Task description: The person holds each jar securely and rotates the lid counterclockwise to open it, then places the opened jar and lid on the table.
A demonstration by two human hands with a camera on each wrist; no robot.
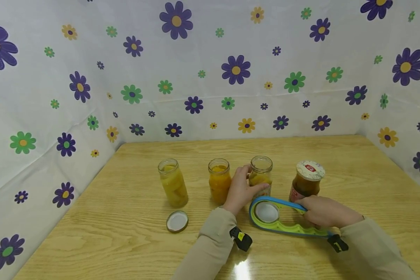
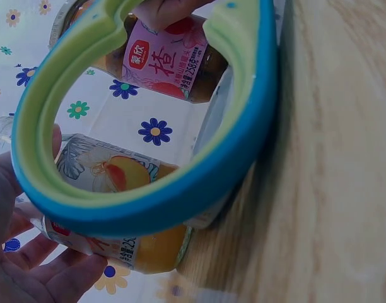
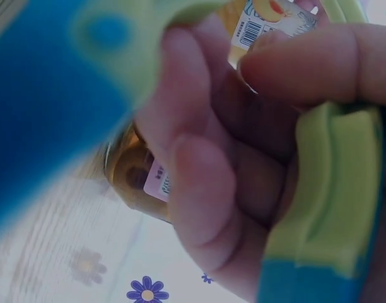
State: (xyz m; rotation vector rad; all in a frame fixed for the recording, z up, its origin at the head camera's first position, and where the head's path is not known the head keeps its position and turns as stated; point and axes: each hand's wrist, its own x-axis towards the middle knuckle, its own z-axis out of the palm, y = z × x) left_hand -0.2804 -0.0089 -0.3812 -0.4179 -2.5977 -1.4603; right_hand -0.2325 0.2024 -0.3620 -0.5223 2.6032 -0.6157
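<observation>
My left hand (image 1: 240,189) holds an uncovered glass jar (image 1: 261,163) of yellow fruit, thumb on its near side. A peach picture shows on this jar's label (image 2: 120,170) in the left wrist view. My right hand (image 1: 327,211) grips the upper arm of a blue and green jar opener (image 1: 255,217), its fingers curled in the right wrist view. Within the opener's rounded end a lid (image 1: 267,212) shows its pale inner face. A closed jar (image 1: 304,186) with a patterned lid and pink label (image 2: 164,60) stands just beyond my right hand.
An uncovered jar of orange contents (image 1: 219,186) stands just left of my left hand. Farther left is another uncovered jar of yellow fruit (image 1: 175,188), with a loose lid (image 1: 177,221) on the wooden table (image 1: 126,233) before it. Flowered cloth (image 1: 210,85) hangs behind and at the sides.
</observation>
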